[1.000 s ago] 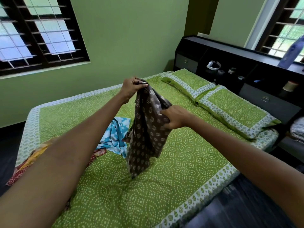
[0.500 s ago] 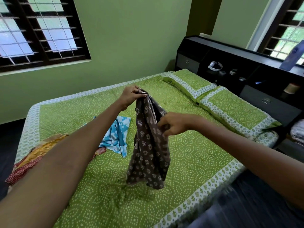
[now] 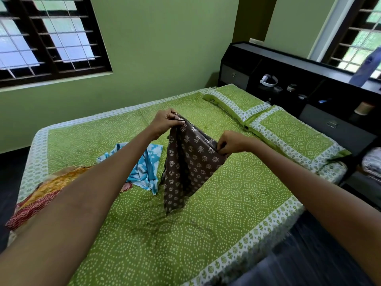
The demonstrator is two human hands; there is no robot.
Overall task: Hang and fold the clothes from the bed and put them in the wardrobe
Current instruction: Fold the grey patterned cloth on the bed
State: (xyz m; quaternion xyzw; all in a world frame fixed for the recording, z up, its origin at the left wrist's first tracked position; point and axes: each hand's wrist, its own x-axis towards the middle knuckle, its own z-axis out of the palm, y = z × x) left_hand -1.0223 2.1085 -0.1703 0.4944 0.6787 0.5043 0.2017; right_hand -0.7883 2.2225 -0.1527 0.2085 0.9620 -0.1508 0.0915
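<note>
Brown printed garment (image 3: 191,162) hangs in the air over the bed (image 3: 237,203), held up by both hands along its top edge; its lower end trails down twd the bedspread, can't tell if it touches. Left hand (image 3: 165,122) pinches the higher corner, fingers curled over the cloth. Right hand (image 3: 232,143) pinches the other corner, lower & nearer the pillows, thumb and fingers closed on the fabric edge. The cloth spreads betw the two grips w/ soft folds, white flower motifs all over it.

Other clothes on the bed: a blue-and-white garment (image 3: 144,170) lies crumpled just left of the hanging piece, partly hidden behind the left forearm. Further left, at the bed's near-left edge, an orange, yellow & red patterned cloth (image 3: 41,195) lies bunched, one end drooping over the side.

Two green pillows (image 3: 288,139) w/ white borders lie side by side at the head end.

Storage: the black headboard unit (image 3: 309,65) has open cubbies & grey drawer fronts (image 3: 334,129), drawers closed. In the open shelf: a white headset-like item (image 3: 268,80), a small jar (image 3: 291,87), a few small bits too dim to tell, and a tan roll or cup (image 3: 363,108) in the cubby further right. Right of the bed, a folded pale bundle (image 3: 372,164) sits at frame edge.

Green walls, dark-framed window (image 3: 51,38) at left, a 2nd at upper right.
</note>
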